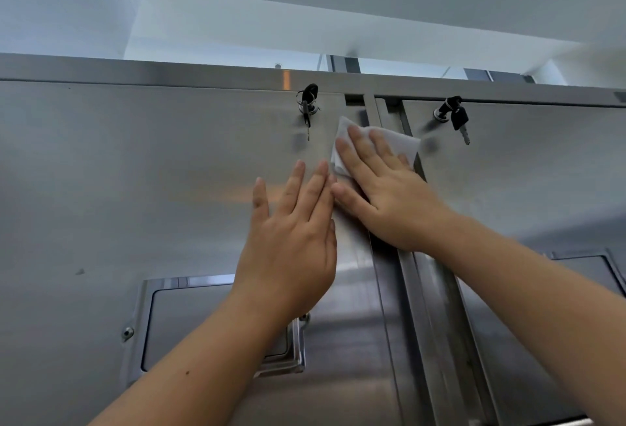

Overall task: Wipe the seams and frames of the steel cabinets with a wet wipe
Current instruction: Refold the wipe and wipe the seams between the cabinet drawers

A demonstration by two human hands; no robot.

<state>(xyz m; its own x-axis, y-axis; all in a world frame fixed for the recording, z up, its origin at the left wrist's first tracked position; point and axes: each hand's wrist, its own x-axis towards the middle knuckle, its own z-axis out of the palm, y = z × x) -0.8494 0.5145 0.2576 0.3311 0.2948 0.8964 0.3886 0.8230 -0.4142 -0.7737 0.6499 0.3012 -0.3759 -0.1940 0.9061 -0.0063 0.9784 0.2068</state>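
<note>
**A:** How far along is the wiping?

**B:** Mid-job, I'd judge. The right hand (382,195) lies flat, fingers straight, pressing the wet wipe (404,144) against the vertical seam (423,307) between the two doors. It sits high on the seam, just beneath the top frame (169,71).

**A:** So what's done?

**B:** Hard to say. The steel shows no wet streak or clean-versus-dirty line that I can read. If the stroke runs downward, the long stretch of seam under the hand is left to do, and likely the top frame and the outer edges too. That's a guess from where the wipe sits.

**A:** And the other hand?

**B:** The left hand (291,239) is spread flat on the left door (135,171), fingers straight, holding nothing. It looks like a brace. Its fingertips come close beside the right hand's thumb, but neither hand is curled around anything.

**A:** Give me a count.

**B:**
- One wipe, white and folded, partly hidden under the fingers.
- Two doors in view, the left one and the right door (525,171).
- One seam between them.
- Two locks, each with keys hanging from it, the left keys (307,104) and the right keys (455,117).
- Two recessed handles, the left handle (203,324) half covered by the forearm and the right handle (589,270) cut off at the picture's edge.
</note>
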